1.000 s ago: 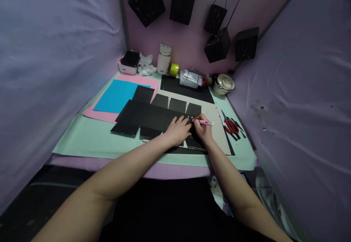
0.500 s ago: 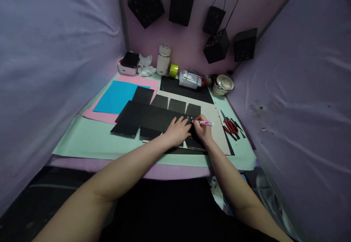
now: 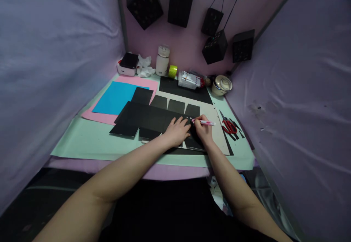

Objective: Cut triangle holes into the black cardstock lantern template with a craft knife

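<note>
A large black sheet of card (image 3: 148,115) with cut flaps along its edges lies over a pale board (image 3: 218,134). My left hand (image 3: 177,131) rests on the card with its fingers spread. Close to its right, my right hand (image 3: 202,128) is closed round a pink and white pen-like tool (image 3: 207,122), whose tip end points left at the card beside my left fingertips. What the tip touches is too small to make out.
Blue paper (image 3: 116,97) and pink paper (image 3: 91,114) lie at the left. Red-handled scissors (image 3: 229,126) sit among black scraps at the right. Along the back stand a white bottle (image 3: 162,62), yellow tape (image 3: 172,71) and a lidded bowl (image 3: 221,85). Black boxes (image 3: 215,48) hang above.
The pen-like tool has tilted slightly in my right hand. My left hand stays spread on the card, and the whole view has shifted a little.
</note>
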The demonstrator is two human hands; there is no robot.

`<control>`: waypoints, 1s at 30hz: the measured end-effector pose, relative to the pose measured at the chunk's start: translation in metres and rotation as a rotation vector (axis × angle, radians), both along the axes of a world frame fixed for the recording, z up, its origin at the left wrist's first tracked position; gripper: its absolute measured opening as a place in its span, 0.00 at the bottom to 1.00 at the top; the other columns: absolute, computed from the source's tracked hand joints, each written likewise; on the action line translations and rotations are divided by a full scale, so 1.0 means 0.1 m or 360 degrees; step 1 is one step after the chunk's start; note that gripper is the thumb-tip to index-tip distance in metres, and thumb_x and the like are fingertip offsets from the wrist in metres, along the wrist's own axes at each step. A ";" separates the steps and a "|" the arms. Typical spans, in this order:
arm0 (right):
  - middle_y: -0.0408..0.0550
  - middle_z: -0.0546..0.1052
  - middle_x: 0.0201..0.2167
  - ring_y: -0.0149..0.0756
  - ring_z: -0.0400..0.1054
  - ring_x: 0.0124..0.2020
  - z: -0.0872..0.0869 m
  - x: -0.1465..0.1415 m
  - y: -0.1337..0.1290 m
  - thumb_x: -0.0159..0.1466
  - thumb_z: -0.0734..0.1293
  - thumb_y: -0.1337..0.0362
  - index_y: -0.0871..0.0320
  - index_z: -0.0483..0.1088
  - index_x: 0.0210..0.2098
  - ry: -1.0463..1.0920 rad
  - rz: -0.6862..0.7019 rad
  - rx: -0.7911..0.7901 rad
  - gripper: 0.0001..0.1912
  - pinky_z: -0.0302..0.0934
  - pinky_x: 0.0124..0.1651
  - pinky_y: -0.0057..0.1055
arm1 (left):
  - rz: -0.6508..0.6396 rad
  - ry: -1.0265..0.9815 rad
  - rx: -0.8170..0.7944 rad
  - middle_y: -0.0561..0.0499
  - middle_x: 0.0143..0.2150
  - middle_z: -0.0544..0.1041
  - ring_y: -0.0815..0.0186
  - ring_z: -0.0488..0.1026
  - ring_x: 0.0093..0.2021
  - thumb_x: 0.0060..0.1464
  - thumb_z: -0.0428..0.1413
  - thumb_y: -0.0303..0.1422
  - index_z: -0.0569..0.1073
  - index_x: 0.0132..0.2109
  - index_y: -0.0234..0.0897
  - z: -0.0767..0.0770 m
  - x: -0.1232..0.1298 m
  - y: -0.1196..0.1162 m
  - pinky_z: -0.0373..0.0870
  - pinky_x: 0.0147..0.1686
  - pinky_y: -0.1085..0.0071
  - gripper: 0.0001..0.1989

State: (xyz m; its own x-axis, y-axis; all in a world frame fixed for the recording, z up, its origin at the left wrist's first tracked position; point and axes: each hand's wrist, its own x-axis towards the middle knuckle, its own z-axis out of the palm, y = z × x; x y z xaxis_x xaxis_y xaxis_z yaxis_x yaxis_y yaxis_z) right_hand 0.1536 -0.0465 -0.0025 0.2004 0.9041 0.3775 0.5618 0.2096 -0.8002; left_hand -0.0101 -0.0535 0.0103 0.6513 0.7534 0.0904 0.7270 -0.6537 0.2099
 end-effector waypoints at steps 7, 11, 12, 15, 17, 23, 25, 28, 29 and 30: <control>0.41 0.70 0.23 0.36 0.65 0.27 -0.01 0.00 0.02 0.58 0.62 0.61 0.54 0.65 0.26 0.0026 0.0005 -0.0025 0.06 0.57 0.33 0.33 | 0.0003 -0.0003 -0.0010 0.41 0.68 0.61 0.49 0.53 0.69 0.64 0.51 0.38 0.66 0.62 0.39 0.00 0.00 0.00 0.51 0.64 0.47 0.21; 0.41 0.71 0.23 0.35 0.65 0.28 -0.03 0.01 0.03 0.59 0.62 0.61 0.55 0.65 0.26 0.0002 0.0012 -0.0025 0.06 0.57 0.34 0.33 | 0.0001 -0.0007 -0.0016 0.41 0.68 0.60 0.49 0.53 0.69 0.64 0.51 0.38 0.66 0.62 0.38 0.00 0.00 0.01 0.50 0.65 0.47 0.22; 0.41 0.71 0.23 0.35 0.65 0.28 -0.03 0.01 0.03 0.59 0.62 0.61 0.55 0.66 0.26 -0.0005 0.0014 -0.0023 0.07 0.57 0.34 0.32 | 0.0001 -0.0002 -0.0016 0.41 0.68 0.60 0.49 0.53 0.69 0.64 0.51 0.38 0.66 0.62 0.38 0.00 0.00 0.01 0.50 0.65 0.47 0.22; 0.41 0.71 0.23 0.35 0.65 0.27 -0.03 0.01 0.03 0.59 0.62 0.61 0.55 0.66 0.26 0.0011 0.0022 -0.0025 0.07 0.57 0.34 0.32 | 0.0006 0.0015 -0.0010 0.41 0.68 0.61 0.49 0.53 0.69 0.65 0.50 0.38 0.65 0.62 0.38 0.00 0.01 0.01 0.50 0.65 0.47 0.22; 0.41 0.71 0.23 0.35 0.65 0.27 -0.02 0.01 0.02 0.59 0.62 0.61 0.55 0.66 0.26 0.0026 0.0023 -0.0027 0.07 0.57 0.34 0.32 | 0.0006 0.0024 -0.0009 0.42 0.68 0.60 0.49 0.53 0.69 0.65 0.50 0.38 0.65 0.62 0.38 0.01 0.00 0.00 0.50 0.65 0.47 0.21; 0.41 0.70 0.23 0.35 0.65 0.27 0.00 0.00 0.02 0.59 0.62 0.61 0.55 0.66 0.26 0.0024 0.0030 -0.0023 0.07 0.57 0.34 0.32 | 0.0005 0.0018 -0.0010 0.42 0.68 0.60 0.49 0.53 0.69 0.65 0.50 0.38 0.66 0.62 0.38 0.02 0.00 -0.01 0.51 0.65 0.47 0.21; 0.41 0.70 0.23 0.35 0.65 0.28 0.00 0.00 0.02 0.59 0.62 0.61 0.55 0.65 0.26 0.0015 0.0032 -0.0019 0.07 0.57 0.34 0.32 | 0.0005 0.0017 -0.0007 0.42 0.68 0.61 0.49 0.53 0.69 0.65 0.50 0.38 0.66 0.62 0.38 0.02 0.00 0.00 0.51 0.65 0.47 0.21; 0.41 0.71 0.23 0.35 0.65 0.28 -0.02 0.00 0.03 0.59 0.62 0.61 0.55 0.65 0.26 0.0004 0.0031 -0.0013 0.07 0.57 0.34 0.32 | 0.0000 0.0021 0.0002 0.41 0.68 0.61 0.49 0.53 0.69 0.65 0.50 0.38 0.66 0.62 0.37 0.02 0.01 0.00 0.51 0.64 0.47 0.22; 0.41 0.71 0.23 0.35 0.65 0.28 -0.02 0.01 0.03 0.59 0.62 0.61 0.55 0.65 0.26 -0.0004 0.0031 -0.0011 0.07 0.57 0.34 0.32 | -0.0001 0.0022 0.0005 0.41 0.68 0.61 0.48 0.53 0.69 0.65 0.50 0.38 0.65 0.63 0.36 0.02 0.01 0.00 0.51 0.65 0.46 0.22; 0.41 0.71 0.23 0.35 0.65 0.28 -0.03 0.01 0.03 0.59 0.62 0.61 0.55 0.65 0.26 -0.0016 0.0031 -0.0009 0.07 0.57 0.34 0.32 | -0.0001 0.0023 0.0005 0.41 0.68 0.60 0.48 0.53 0.69 0.65 0.50 0.38 0.65 0.63 0.36 0.02 0.01 0.00 0.51 0.65 0.46 0.22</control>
State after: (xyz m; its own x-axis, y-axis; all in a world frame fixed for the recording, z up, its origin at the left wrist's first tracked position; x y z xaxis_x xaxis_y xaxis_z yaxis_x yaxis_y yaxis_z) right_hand 0.1545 -0.0433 -0.0057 0.1792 0.9098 0.3744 0.5659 0.2160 -0.7957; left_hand -0.0093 -0.0537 0.0119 0.6529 0.7528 0.0832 0.7297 -0.6547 0.1975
